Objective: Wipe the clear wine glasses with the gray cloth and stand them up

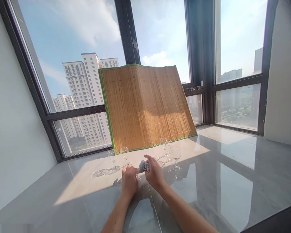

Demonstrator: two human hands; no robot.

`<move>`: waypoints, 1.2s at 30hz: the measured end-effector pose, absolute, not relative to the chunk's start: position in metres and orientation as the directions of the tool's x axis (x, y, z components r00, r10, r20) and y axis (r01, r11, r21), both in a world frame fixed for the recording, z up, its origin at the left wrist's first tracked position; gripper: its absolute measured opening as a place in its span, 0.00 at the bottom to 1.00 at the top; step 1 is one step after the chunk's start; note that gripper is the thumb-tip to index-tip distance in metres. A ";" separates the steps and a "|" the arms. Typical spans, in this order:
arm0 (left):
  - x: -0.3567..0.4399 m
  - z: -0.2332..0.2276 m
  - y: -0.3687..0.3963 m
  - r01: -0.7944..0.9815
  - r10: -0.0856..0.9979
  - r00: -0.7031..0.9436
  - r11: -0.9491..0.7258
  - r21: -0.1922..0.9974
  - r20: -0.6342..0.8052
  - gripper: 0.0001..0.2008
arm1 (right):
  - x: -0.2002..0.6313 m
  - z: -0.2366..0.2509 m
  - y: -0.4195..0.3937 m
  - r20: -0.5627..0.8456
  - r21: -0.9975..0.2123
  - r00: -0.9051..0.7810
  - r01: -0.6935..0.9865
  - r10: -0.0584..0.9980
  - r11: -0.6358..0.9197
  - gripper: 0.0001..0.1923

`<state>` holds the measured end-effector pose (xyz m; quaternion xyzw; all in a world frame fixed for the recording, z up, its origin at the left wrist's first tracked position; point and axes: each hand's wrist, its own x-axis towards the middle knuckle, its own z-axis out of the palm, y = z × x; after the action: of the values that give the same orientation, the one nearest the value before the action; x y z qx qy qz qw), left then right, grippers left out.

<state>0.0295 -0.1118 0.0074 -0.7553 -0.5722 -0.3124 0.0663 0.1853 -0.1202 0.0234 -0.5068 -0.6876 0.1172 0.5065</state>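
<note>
My right hand [155, 172] is closed on a crumpled grey cloth [143, 166], with the index finger raised. Close beside it, my left hand [130, 182] has its fingers curled around a clear drinking glass [137, 174], mostly hidden by the fingers and the cloth. The cloth touches this glass. Beyond my left hand, two small stemmed glasses stand upright, one on the left [111, 156] and one closer to the mat [124, 153]. To the right is a group of similar glasses, including a front one [176, 153] and a rear one [163, 143].
A bamboo mat [147, 103] with green edging leans against the dark window frame [127, 32] behind the glasses. The glossy tiled ledge [87, 207] carries bright reflections and shadows. White walls [19, 129] close in both sides.
</note>
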 end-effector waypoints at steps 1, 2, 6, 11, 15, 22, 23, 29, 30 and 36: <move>0.028 0.007 -0.110 0.894 0.826 0.131 -0.337 0.294 0.549 0.17 | 0.189 0.024 -0.118 0.566 -0.711 0.089 0.555 0.819 0.432 0.34; 0.027 0.006 -0.108 0.885 0.831 0.104 -0.328 0.331 0.546 0.15 | 0.192 0.025 -0.116 0.546 -0.750 0.143 0.522 0.825 0.406 0.33; 0.019 0.001 -0.098 0.866 0.842 -0.020 -0.254 0.430 0.539 0.12 | 0.201 0.025 -0.110 0.438 -0.860 0.226 0.386 0.870 0.333 0.31; 0.017 -0.001 -0.096 0.773 0.875 -0.135 -0.200 0.602 0.464 0.18 | 0.192 0.015 -0.108 0.437 -0.840 0.096 0.399 0.894 0.368 0.34; 0.019 0.005 -0.103 0.802 0.895 -0.105 -0.182 0.569 0.434 0.23 | 0.184 0.012 -0.111 0.543 -0.773 -0.032 0.370 0.839 0.515 0.34; 0.022 0.012 -0.111 0.917 0.891 -0.002 -0.179 0.357 0.454 0.20 | 0.183 0.022 -0.120 0.644 -0.738 0.036 0.292 0.764 0.608 0.30; 0.023 0.012 -0.112 0.930 0.890 0.002 -0.169 0.325 0.456 0.19 | 0.183 0.022 -0.119 0.644 -0.742 0.060 0.290 0.763 0.604 0.29; 0.025 0.012 -0.114 0.948 0.881 0.078 -0.210 0.238 0.467 0.21 | 0.192 0.024 -0.114 0.589 -0.788 0.208 0.360 0.781 0.499 0.26; 0.025 0.012 -0.113 0.945 0.879 0.075 -0.214 0.248 0.471 0.20 | 0.194 0.025 -0.114 0.578 -0.795 0.231 0.378 0.783 0.475 0.26; 0.022 0.006 -0.106 0.936 0.866 0.022 -0.194 0.295 0.500 0.18 | 0.201 0.029 -0.116 0.537 -0.769 0.198 0.514 0.820 0.379 0.28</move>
<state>0.0224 -0.1063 0.0062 -0.7125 -0.6321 -0.2989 0.0583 0.2010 -0.1157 0.0289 -0.5397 -0.6182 0.1378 0.5546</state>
